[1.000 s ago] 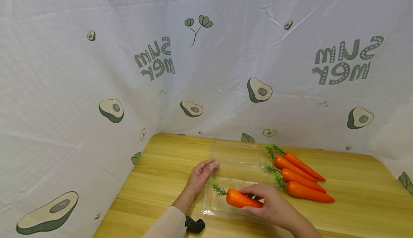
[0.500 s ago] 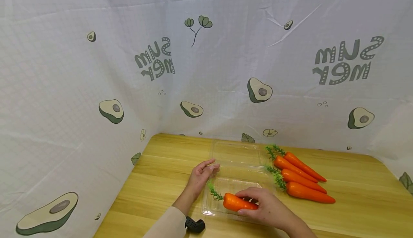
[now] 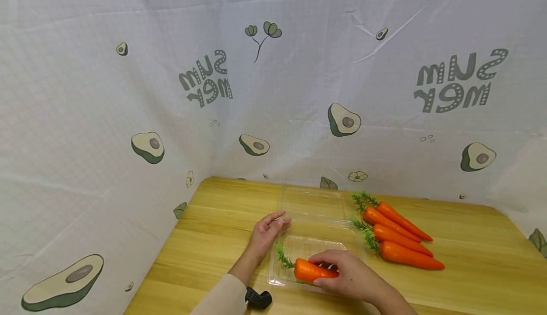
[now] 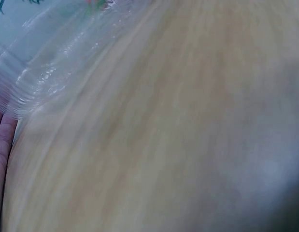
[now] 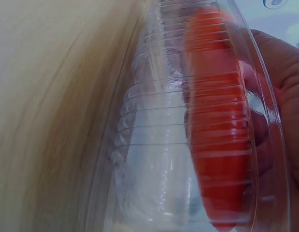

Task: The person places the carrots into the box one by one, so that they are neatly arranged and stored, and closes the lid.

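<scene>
In the head view, an orange carrot (image 3: 308, 271) with a green leafy top lies low over the base of a clear plastic clamshell box (image 3: 277, 277), its top pointing left. My right hand (image 3: 348, 274) grips the carrot from the right, thumb on the near side and fingers over the far side. Through the box's ribbed wall, the right wrist view shows the carrot (image 5: 219, 111) inside. My left hand (image 3: 262, 236) holds the box's left edge by the hinge, thumb and fingers at the rim. Fingers (image 4: 2, 145) show beside the plastic in the left wrist view.
Several carrots (image 3: 408, 254) with leafy tops lie side by side right of the box. Its opened lid (image 3: 314, 201) extends toward the back curtain (image 3: 290, 92), printed with avocados. A black device (image 3: 259, 299) sits near the left wrist on the wooden table (image 3: 205, 229).
My right hand has moved the carrot slightly left and down, nearer the front of the box's base. The left hand has stayed at the rim.
</scene>
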`<move>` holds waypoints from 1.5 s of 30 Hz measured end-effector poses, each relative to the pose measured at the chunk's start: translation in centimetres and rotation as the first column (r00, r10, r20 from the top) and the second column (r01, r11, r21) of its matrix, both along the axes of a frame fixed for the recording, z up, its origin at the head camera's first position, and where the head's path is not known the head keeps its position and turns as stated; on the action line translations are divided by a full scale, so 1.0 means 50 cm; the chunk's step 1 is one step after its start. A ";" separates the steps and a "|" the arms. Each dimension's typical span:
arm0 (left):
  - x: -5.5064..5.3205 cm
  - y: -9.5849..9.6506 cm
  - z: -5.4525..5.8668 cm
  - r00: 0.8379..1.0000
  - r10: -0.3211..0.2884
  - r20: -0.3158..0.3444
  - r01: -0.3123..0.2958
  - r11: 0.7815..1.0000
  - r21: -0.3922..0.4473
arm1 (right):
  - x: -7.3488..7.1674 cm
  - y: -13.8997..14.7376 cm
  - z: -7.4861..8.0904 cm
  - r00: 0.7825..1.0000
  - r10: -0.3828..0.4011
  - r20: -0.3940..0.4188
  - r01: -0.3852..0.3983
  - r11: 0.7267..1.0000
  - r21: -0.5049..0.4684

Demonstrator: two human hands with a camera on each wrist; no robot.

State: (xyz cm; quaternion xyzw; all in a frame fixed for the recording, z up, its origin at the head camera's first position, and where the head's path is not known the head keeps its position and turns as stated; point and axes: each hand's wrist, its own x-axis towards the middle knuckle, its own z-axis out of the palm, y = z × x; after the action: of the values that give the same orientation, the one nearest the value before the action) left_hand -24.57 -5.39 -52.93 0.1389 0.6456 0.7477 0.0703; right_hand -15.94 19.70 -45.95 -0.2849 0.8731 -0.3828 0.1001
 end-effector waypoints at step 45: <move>0.005 0.000 0.001 1.000 0.010 -0.013 -0.010 0.999 -0.031 | 0.000 0.075 0.072 0.982 -0.167 0.092 0.171 0.984 -0.039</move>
State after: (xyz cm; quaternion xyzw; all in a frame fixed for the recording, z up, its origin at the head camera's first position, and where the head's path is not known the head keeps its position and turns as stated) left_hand -24.30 -5.40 -52.86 0.1395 0.6582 0.7370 0.0645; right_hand -15.95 23.45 -42.33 -0.1947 0.8796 -0.4226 0.0987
